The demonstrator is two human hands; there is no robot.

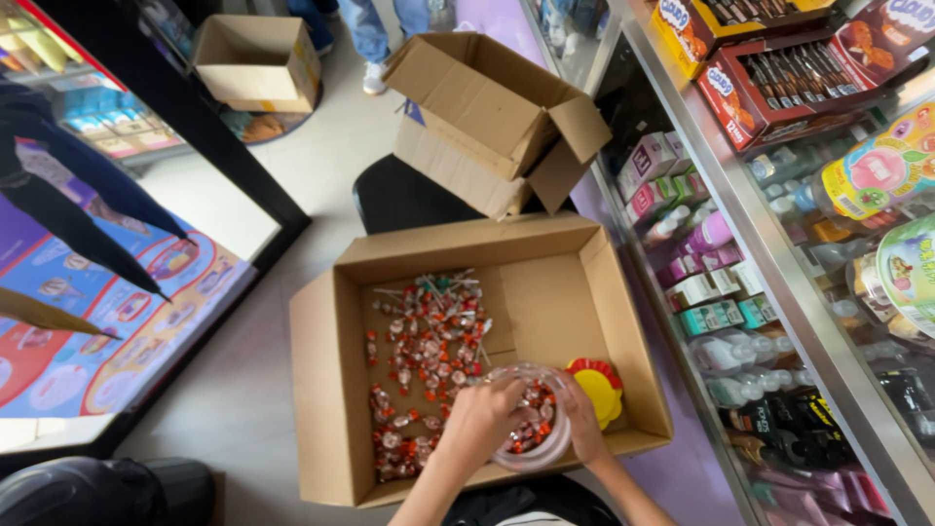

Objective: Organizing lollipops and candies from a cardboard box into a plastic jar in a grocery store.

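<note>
A large open cardboard box [555, 292] lies in front of me with several red-wrapped lollipops [424, 341] scattered on its floor. A clear round plastic jar [536, 429] lies near the box's front edge, partly filled with lollipops. My left hand [477, 419] reaches into the jar's mouth, fingers closed around lollipops. My right hand [581, 429] grips the jar's right side. A yellow and red lid [597, 387] lies just right of the jar.
A second open cardboard box [497, 117] rests on a black stool behind. A third box [255, 60] sits on the floor at the far left. A glass display counter [779, 292] of packaged goods runs along the right. A person's legs [375, 29] stand at the top.
</note>
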